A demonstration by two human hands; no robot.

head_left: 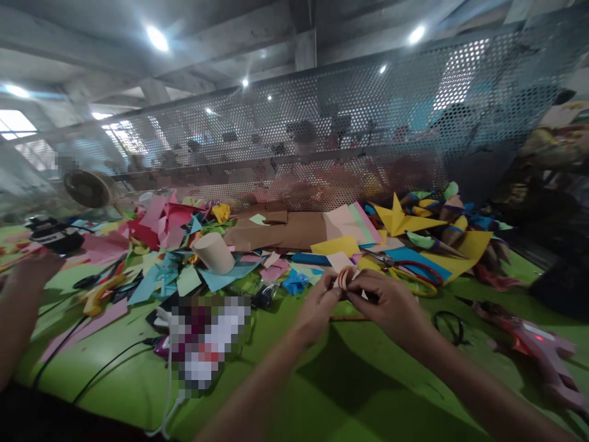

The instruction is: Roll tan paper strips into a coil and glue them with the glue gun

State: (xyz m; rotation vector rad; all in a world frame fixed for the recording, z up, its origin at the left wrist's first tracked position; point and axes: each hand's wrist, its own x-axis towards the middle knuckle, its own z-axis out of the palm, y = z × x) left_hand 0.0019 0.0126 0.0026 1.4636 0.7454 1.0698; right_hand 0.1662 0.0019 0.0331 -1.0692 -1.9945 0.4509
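Observation:
Both of my hands meet above the green table (350, 393). My left hand (318, 305) and my right hand (384, 302) are closed with pinched fingers on a small rolled piece of pale pink paper (345, 277) held between them. Just beyond the paper roll lie scissors with red and yellow handles (414, 274) on blue and yellow sheets. A cream paper roll (213, 252) lies on its side to the left among coloured scraps.
Coloured paper scraps (170, 245) and brown paper (280, 230) cover the far table, backed by a perforated metal screen (322, 129). A pink glue gun (538, 350) lies at right, black cables (105, 368) at left. Another person's arm (18, 307) reaches in at far left.

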